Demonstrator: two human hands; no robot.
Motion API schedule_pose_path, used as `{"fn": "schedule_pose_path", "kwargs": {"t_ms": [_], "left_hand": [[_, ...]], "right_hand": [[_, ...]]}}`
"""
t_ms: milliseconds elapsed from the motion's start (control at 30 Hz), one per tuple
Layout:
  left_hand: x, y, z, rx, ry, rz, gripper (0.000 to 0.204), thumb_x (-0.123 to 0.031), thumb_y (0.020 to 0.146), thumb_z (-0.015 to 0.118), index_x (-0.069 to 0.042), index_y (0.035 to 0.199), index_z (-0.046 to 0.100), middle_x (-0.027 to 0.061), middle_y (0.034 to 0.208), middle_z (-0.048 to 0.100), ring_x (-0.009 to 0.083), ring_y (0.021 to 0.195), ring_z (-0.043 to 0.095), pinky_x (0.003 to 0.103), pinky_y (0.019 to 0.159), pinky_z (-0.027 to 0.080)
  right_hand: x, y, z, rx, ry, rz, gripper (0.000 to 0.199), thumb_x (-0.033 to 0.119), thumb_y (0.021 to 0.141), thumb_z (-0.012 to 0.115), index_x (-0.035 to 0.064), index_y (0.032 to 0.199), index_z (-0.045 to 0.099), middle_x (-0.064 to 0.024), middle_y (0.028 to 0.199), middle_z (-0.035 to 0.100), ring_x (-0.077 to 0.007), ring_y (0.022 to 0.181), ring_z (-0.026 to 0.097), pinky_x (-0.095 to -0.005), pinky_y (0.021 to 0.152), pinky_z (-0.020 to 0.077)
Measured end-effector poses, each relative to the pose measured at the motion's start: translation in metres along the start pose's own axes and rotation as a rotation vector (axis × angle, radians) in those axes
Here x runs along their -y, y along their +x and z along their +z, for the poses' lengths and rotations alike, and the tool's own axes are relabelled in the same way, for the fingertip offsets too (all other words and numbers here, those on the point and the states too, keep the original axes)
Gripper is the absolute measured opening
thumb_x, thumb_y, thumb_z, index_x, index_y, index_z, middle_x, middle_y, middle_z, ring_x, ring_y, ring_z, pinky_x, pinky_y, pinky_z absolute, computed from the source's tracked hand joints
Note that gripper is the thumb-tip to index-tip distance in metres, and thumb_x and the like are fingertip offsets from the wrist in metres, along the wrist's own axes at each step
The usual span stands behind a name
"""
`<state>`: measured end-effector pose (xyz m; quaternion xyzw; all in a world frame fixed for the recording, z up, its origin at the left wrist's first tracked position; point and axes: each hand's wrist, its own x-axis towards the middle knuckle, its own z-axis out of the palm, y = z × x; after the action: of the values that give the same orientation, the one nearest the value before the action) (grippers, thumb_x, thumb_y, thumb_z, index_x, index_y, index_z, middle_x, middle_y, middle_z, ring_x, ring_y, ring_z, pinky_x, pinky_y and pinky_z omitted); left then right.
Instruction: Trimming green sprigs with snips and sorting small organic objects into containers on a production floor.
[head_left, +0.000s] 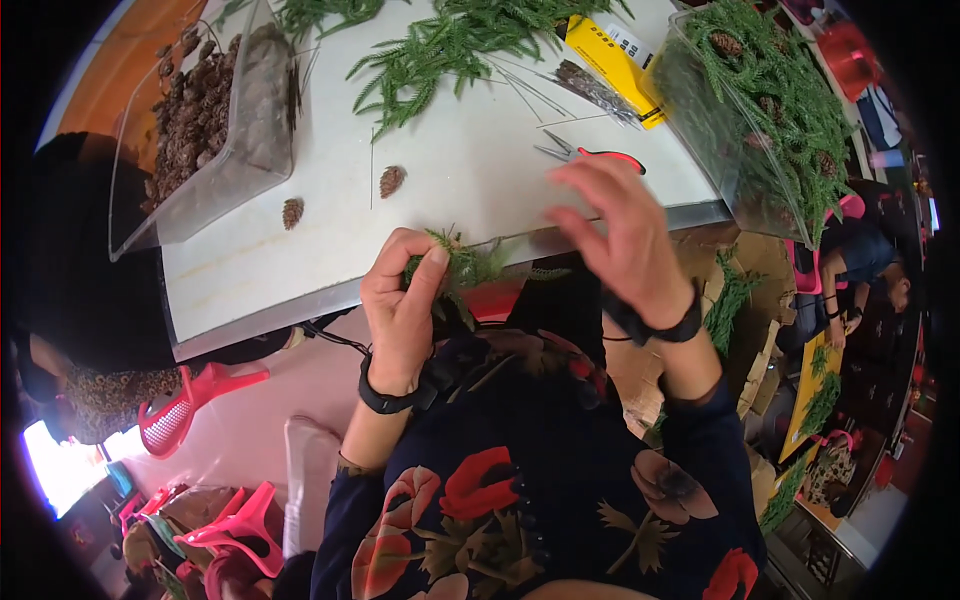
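My left hand (398, 290) is closed, thumb against fingers, on a green artificial pine sprig (466, 268) at the table's front edge. Something small and brownish shows at the sprig's top, too small to make out. To its right my right hand (635, 240) is raised, thumb and fingers apart, with nothing seen in it. Just beyond those fingertips lie pliers (625, 158) with red and black handles, jaws pointing left. Whether the fingers touch them I cannot tell. Two loose pine cones, a nearer cone (292, 213) and a farther cone (391, 181), lie on the white table (480, 170).
A clear bin (262, 125) of brown pine cones stands at the left. Loose pine sprigs (430, 60) and thin wires (525, 92) lie at the back, beside a yellow package (608, 68). Another clear bin (745, 165) holds greenery at the right. A co-worker (868, 250) sits farther right.
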<state>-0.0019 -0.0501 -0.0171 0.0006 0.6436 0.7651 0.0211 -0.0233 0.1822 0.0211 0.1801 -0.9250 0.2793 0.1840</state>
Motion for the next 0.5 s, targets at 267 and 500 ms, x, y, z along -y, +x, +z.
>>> {"fn": "schedule_pose_path", "kwargs": {"t_ms": [267, 500], "left_hand": [[-0.006, 0.003, 0.000, 0.090, 0.047, 0.052, 0.009, -0.004, 0.091, 0.057, 0.000, 0.083, 0.058, -0.0028, 0.078, 0.047, 0.0031, 0.061, 0.038, 0.019, 0.054, 0.027], [-0.016, -0.002, -0.013, 0.175, -0.051, -0.056, 0.007, -0.005, 0.091, 0.060, 0.001, 0.087, 0.059, -0.0016, 0.079, 0.050, 0.0057, 0.068, 0.043, 0.019, 0.061, 0.035]], "right_hand": [[0.006, 0.014, -0.010, 0.211, 0.357, 0.209, 0.021, 0.004, 0.082, 0.068, 0.0026, 0.103, 0.065, -0.0075, 0.091, 0.064, -0.0177, 0.080, 0.061, -0.0259, 0.071, 0.0483], [0.045, 0.035, 0.024, 0.462, 0.822, 0.170, 0.011, 0.000, 0.081, 0.068, 0.0013, 0.093, 0.067, -0.0044, 0.082, 0.063, -0.0131, 0.071, 0.059, -0.0236, 0.063, 0.0462]]}}
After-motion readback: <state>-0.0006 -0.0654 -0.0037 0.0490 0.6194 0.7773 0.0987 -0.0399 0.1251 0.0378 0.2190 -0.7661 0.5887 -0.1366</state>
